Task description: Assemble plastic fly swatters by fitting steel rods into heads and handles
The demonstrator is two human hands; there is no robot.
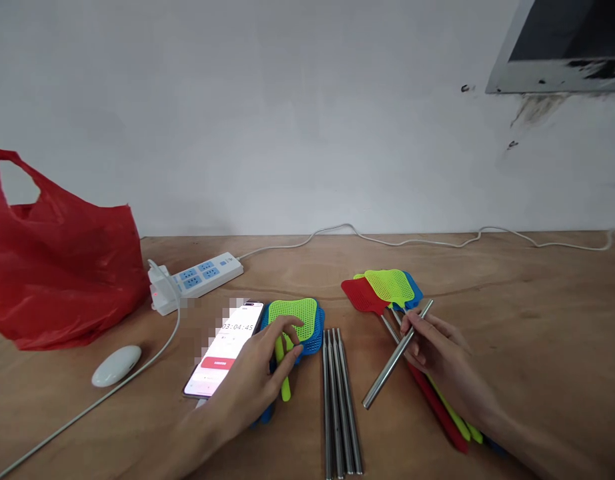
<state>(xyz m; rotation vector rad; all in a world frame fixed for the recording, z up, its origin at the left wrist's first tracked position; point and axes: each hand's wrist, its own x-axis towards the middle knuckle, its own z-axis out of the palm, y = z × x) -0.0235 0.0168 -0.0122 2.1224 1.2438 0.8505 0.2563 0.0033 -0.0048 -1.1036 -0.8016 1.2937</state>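
Note:
My left hand (267, 370) pinches the stub of a green fly-swatter head (293, 317) that lies on top of blue swatter heads (315, 340). My right hand (435, 350) is closed on a metal rod (397, 355), holding it slanted above the table. Between the hands lie several metal rods (340, 403) side by side. Beside the right hand sit assembled swatters: a red one (360, 295), a green one (390, 285) and a blue one behind, their handles running under my right wrist.
A phone (225, 350) with a lit timer screen lies left of my left hand. A white power strip (195, 280), a white mouse-like object (116, 365), a cable (412, 241) and a red plastic bag (57, 267) occupy the wooden table (537, 320).

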